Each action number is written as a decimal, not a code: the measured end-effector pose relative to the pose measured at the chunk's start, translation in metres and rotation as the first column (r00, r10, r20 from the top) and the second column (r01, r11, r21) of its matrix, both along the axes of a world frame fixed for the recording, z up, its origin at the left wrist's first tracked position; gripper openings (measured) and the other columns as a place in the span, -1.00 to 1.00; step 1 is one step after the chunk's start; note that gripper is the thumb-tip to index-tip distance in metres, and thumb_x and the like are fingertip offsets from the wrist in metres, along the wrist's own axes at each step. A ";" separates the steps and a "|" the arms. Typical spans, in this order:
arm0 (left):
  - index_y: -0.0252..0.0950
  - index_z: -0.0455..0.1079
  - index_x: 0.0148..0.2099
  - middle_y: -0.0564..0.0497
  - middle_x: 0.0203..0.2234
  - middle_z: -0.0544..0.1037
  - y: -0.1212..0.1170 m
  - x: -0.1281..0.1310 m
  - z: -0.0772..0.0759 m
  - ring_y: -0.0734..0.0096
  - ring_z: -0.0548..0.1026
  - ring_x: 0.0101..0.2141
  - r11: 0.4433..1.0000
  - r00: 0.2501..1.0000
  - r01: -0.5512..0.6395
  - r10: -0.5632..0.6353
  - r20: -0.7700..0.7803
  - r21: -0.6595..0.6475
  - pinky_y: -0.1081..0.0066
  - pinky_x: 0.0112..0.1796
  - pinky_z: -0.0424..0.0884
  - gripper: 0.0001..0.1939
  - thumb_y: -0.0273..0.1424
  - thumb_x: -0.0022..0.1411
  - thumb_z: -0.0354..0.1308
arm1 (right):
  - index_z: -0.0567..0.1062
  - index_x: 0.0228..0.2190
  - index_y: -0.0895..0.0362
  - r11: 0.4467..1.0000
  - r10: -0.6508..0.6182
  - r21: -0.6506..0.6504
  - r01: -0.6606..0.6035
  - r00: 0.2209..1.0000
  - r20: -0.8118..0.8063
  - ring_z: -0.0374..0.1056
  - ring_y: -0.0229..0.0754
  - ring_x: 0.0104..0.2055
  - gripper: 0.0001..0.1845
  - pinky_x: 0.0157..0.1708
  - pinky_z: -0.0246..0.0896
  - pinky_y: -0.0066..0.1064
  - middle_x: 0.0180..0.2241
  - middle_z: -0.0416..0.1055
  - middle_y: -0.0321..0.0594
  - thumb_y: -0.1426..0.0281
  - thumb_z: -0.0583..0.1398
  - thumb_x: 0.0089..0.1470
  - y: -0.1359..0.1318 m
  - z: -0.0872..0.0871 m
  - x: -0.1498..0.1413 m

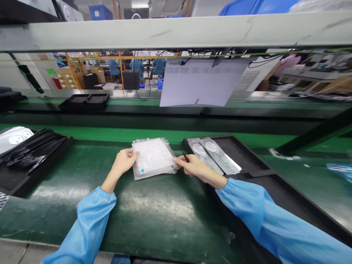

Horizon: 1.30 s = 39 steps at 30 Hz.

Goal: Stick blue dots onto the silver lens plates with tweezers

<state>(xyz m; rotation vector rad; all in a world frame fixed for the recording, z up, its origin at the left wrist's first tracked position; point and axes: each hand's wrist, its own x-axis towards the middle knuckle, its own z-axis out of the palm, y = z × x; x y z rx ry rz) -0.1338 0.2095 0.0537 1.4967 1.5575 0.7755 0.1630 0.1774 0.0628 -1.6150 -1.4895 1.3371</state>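
Observation:
A stack of clear plastic sheets [154, 157] with a whitish top and a small blue dot lies on the green work surface in front of me. My left hand [125, 161] pinches its left edge, thumb on top. At the right edge, my right hand [195, 167] has thumb and fingers closed on the sheets. A slim black tool [186, 158] also sticks out of my right hand; its exact kind is hidden. Just beyond that hand, flat silvery packs [217, 154] with round white shapes rest in a black tray [242, 154].
To the left, a black tray [67, 141] holds many thin black strips [35, 150] and a silvery pack [16, 138]. Another black tray [85, 101] sits on the far ledge. A white panel [203, 82] hangs below the overhead beam [176, 33]. People in blue work farther back.

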 end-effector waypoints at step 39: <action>-0.32 0.46 0.12 -0.11 0.00 0.57 -0.001 0.001 -0.014 0.22 0.60 -0.11 0.979 0.955 -0.098 0.144 0.261 -0.181 0.14 -0.11 0.60 -0.70 -0.30 0.42 0.25 | 0.45 -0.52 0.11 0.996 0.024 -0.082 -0.042 0.978 -0.206 -0.15 -0.39 -0.64 -0.38 -0.68 -0.22 -0.45 -0.71 0.02 -0.50 -0.16 0.46 -0.17 -0.002 -0.004 0.011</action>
